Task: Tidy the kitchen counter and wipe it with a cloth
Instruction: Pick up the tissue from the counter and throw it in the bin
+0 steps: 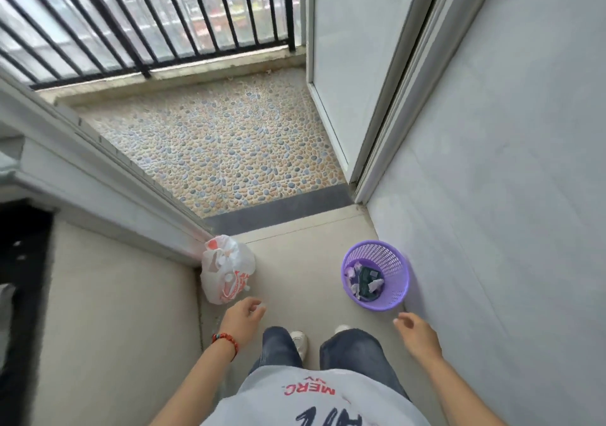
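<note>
I stand on a pale floor in front of a balcony doorway. A purple mesh waste basket [377, 276] stands by the right wall, with crumpled paper and a dark packet inside. A white and orange plastic bag [226, 269], tied and full, leans against the door frame corner on the left. My left hand [242, 319] hangs just below the bag, fingers loosely curled, holding nothing; a red bead bracelet is on its wrist. My right hand [416, 332] hangs below the basket, relaxed and empty. No counter or cloth is in view.
The balcony floor of pebble-pattern tiles [223, 146] lies ahead past a dark threshold strip [278, 209], closed off by a black railing [147, 25]. An open white door [347, 64] is at the right. A cabinet side [114, 310] flanks me on the left.
</note>
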